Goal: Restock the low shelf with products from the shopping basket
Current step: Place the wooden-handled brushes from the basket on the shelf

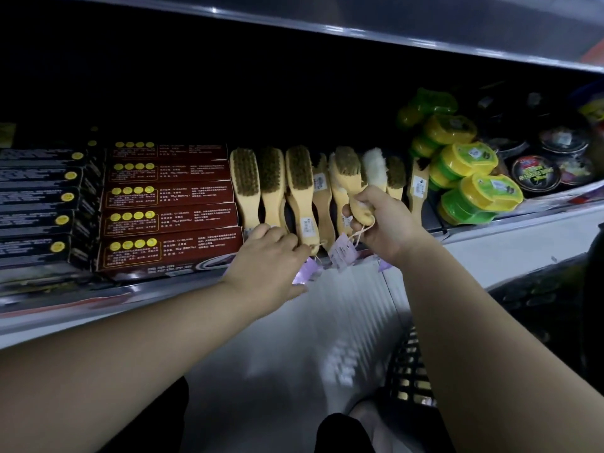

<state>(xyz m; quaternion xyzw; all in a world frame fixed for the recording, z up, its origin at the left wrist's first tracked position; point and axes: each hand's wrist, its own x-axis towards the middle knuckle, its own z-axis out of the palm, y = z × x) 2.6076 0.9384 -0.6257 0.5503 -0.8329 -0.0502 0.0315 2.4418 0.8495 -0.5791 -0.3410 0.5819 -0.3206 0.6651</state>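
Several wooden shoe brushes [245,188] lie side by side on the low shelf [510,237], bristles pointing back. My right hand [382,223] grips the handle of one brush [346,178], tilted above the row, its lilac tag [341,253] dangling on a string. At the shelf's front edge, my left hand [271,256] pinches the handle end of another brush [302,197] lying in the row. The black mesh shopping basket [408,374] stands on the floor at lower right, mostly hidden by my right forearm.
Stacked dark red boxes [170,207] and black boxes [39,204] fill the shelf to the left. Green-and-yellow polish tubs [467,178] and black round tins [532,171] sit to the right. A higher shelf [327,24] overhangs the space.
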